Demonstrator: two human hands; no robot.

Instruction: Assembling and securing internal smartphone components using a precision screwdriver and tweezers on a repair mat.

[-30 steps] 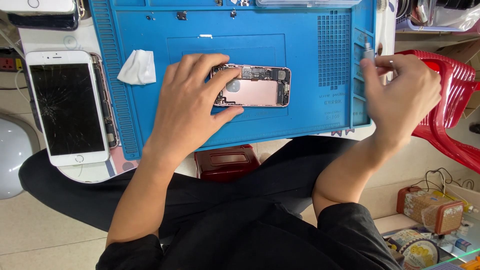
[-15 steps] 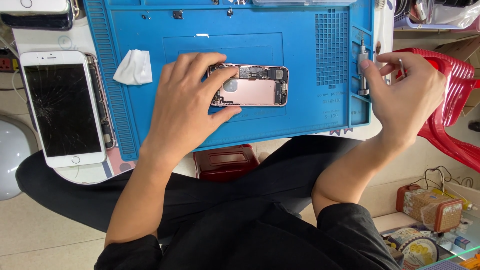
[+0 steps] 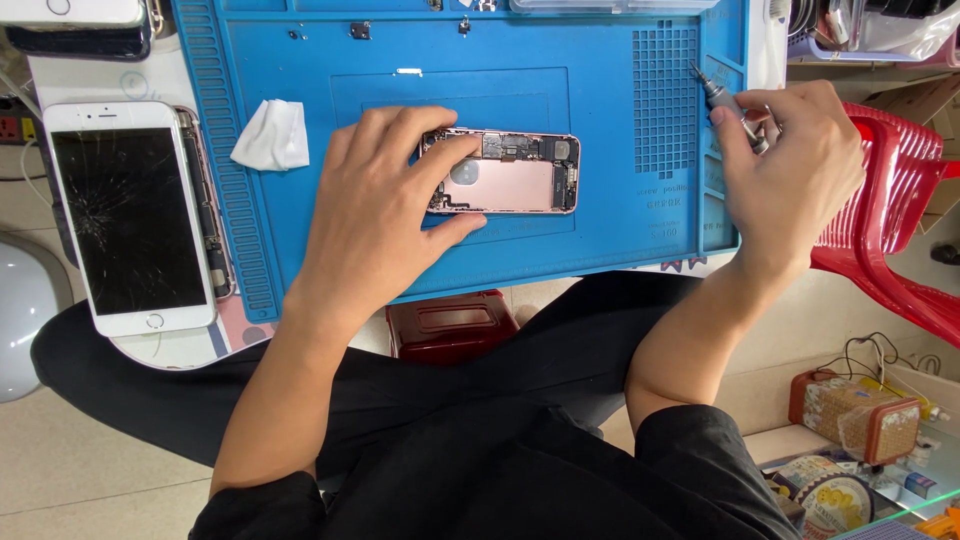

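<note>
We see our left hand spread flat over the near end of an opened phone body, fingers splayed across its top and the thumb pressed along its lower edge, so the hand pins it rather than closing round it. The phone body lies lengthwise in the shallow middle recess of the blue work mat, its pink inner shell and small circuit parts facing up, the far end with the dark components left uncovered. Our right hand sits at the right edge of the mat, curled shut around a small screwdriver, whose thin metal tip points up and to the left over the mat's grid of little square pockets. The two hands are well apart, and the screwdriver does not touch the phone body. To the left of the phone body a crumpled white wipe rests on the mat. Further left, off the mat, a white phone with a cracked black screen lies face up on the table, propped against another phone frame just beside it. A red plastic stool stands beyond our right hand, and a dark red box shows below the mat's near edge.
</note>
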